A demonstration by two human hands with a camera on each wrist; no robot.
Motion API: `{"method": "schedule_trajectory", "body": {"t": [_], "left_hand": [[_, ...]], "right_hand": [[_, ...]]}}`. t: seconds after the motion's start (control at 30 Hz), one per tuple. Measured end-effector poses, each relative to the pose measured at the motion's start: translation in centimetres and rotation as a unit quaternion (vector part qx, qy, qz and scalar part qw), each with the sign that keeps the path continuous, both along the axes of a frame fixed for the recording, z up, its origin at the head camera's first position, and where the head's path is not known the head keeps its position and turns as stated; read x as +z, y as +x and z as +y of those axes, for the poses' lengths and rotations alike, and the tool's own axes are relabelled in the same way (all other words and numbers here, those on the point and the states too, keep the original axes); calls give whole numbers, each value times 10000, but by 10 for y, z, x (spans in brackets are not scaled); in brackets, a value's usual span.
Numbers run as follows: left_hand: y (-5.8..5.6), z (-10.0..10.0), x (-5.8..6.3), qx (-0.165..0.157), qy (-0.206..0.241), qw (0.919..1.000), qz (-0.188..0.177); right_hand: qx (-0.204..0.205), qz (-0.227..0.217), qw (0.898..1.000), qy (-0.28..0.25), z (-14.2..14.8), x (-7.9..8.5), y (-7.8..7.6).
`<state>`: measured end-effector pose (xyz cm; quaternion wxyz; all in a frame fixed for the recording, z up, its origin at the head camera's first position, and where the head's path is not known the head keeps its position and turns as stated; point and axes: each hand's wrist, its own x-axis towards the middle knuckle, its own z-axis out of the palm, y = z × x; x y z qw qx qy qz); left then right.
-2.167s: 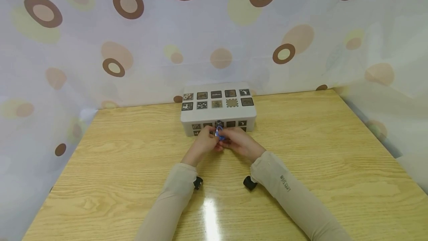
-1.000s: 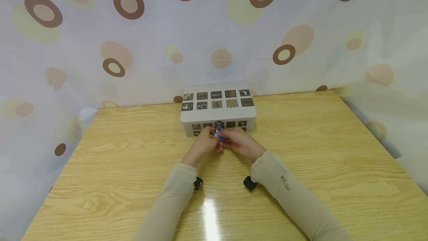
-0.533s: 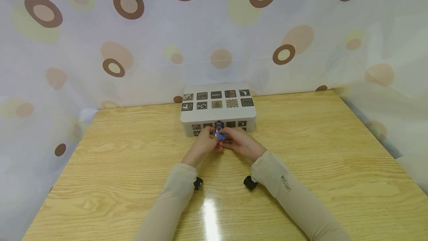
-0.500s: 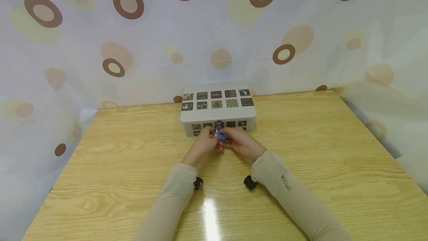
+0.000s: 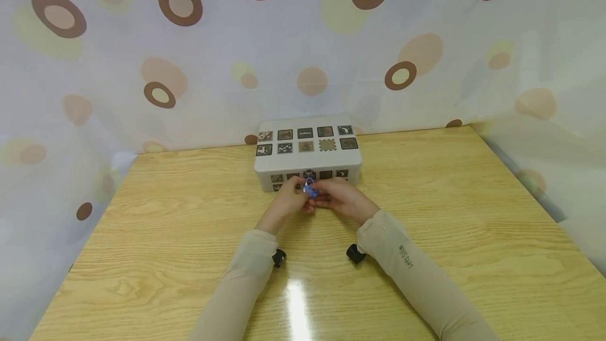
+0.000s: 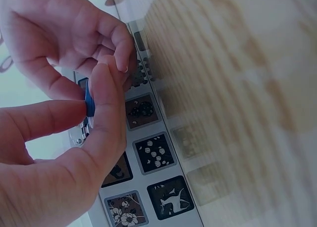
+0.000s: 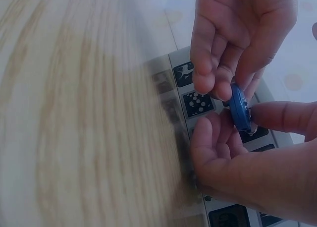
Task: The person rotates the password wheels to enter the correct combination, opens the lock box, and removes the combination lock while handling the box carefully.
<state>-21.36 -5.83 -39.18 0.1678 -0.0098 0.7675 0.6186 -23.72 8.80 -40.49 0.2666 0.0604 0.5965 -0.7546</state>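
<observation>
A small blue padlock (image 5: 311, 192), its looped shackle uppermost, is at the front of a white box (image 5: 307, 160) printed with dark picture squares. My left hand (image 5: 289, 200) pinches the padlock from the left between thumb and index finger. From the right, my right hand (image 5: 344, 199) pinches it too; in the right wrist view its thumb (image 7: 282, 115) presses on the side with small silvery parts. Behind the padlock, a metal latch (image 6: 84, 130) shows in the left wrist view. Fingers cover part of the padlock and the box front.
The box stands at the back of a wooden table (image 5: 189, 214), close to a white curtain (image 5: 284, 41) with brown and yellow circles. More curtain hangs along both sides. Black wrist cameras (image 5: 355, 253) sit under the beige sleeves (image 5: 416, 270).
Both hands stay at the padlock. Its blue body has tilted a little and shows more beside my right thumb than a second ago. My right wrist has shifted slightly; the box stays put.
</observation>
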Motion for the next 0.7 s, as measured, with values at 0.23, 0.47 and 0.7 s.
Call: {"method": "schedule_trajectory", "body": {"t": [0.23,0.47,0.7], "left_hand": [[0,-1,-2,-35,76,10000,5],[0,-1,0,-23,97,9999,10],[0,0,-1,21,114,9999,8]], "right_hand": [[109,225,9997,33,1,-1,1],[122,249,9996,32,0,-1,1],[211,296,9992,135,0,-1,1]]}}
